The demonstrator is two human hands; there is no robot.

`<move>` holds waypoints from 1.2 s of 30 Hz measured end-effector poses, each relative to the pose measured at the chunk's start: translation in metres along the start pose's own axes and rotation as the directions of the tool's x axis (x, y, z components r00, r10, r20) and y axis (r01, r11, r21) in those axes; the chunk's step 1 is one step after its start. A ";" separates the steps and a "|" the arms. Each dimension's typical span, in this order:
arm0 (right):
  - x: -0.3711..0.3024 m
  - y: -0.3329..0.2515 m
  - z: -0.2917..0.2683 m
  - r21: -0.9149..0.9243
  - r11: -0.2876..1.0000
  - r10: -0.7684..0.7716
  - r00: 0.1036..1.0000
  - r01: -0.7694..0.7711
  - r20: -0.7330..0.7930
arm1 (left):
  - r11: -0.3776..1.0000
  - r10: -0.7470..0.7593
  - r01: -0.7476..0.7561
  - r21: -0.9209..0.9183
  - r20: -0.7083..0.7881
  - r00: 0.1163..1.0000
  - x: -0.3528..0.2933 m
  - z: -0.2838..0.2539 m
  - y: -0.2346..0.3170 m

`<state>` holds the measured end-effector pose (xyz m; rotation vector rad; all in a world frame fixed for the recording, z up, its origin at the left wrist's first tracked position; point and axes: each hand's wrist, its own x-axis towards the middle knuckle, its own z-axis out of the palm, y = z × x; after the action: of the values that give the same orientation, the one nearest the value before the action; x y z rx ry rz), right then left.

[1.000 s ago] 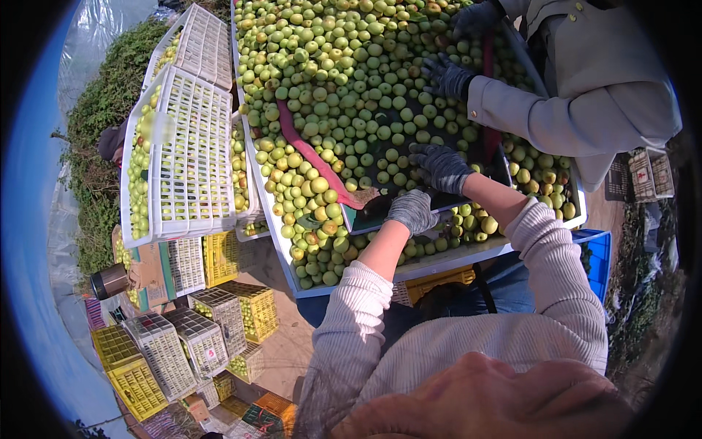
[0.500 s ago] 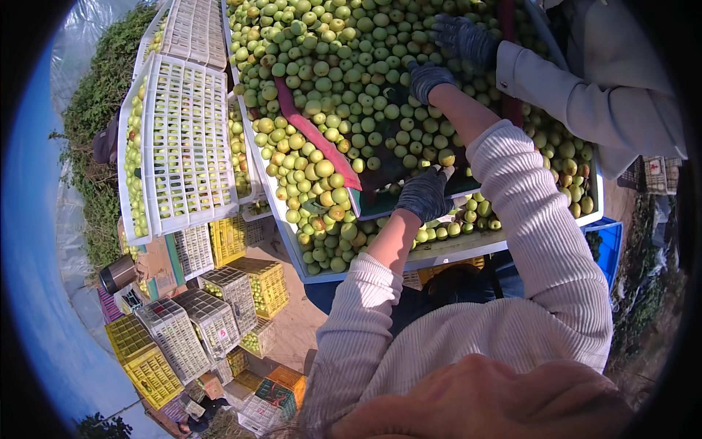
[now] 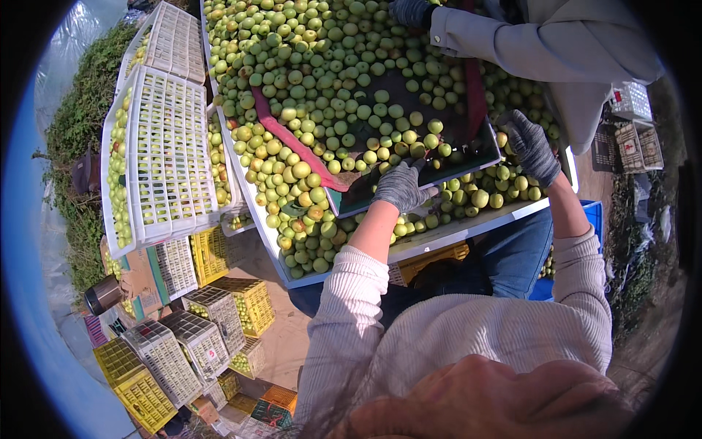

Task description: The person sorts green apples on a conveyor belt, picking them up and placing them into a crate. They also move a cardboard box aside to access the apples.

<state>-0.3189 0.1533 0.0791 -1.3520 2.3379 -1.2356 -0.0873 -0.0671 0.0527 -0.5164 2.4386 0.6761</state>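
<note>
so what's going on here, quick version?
A person in grey gloves is working at a white sorting table heaped with small green fruit. The left hand rests on the near corner of a dark, red-rimmed tray lying in the fruit; the right hand sits on fruit by its right edge. A co-worker's gloved hand reaches in opposite. Filled plastic crates stand to the left.
</note>
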 end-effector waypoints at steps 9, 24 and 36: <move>-0.170 0.028 -0.140 -0.442 0.831 0.399 0.916 -0.339 0.049 | 0.997 0.065 -0.069 -0.037 -0.097 0.993 -0.001 0.012 -0.004; 0.094 -0.022 0.156 -0.370 0.911 0.076 0.810 0.181 0.582 | 0.998 -0.011 0.014 0.059 -0.041 0.999 0.003 0.008 -0.002; 0.155 0.048 0.185 -0.496 0.866 0.097 0.994 -0.064 0.040 | 0.996 0.085 -0.084 0.017 -0.054 0.995 0.011 0.013 -0.011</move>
<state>-0.3441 -0.0618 -0.0373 -1.3750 2.7466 -0.5676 -0.0849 -0.0704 0.0329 -0.4337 2.5263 0.6869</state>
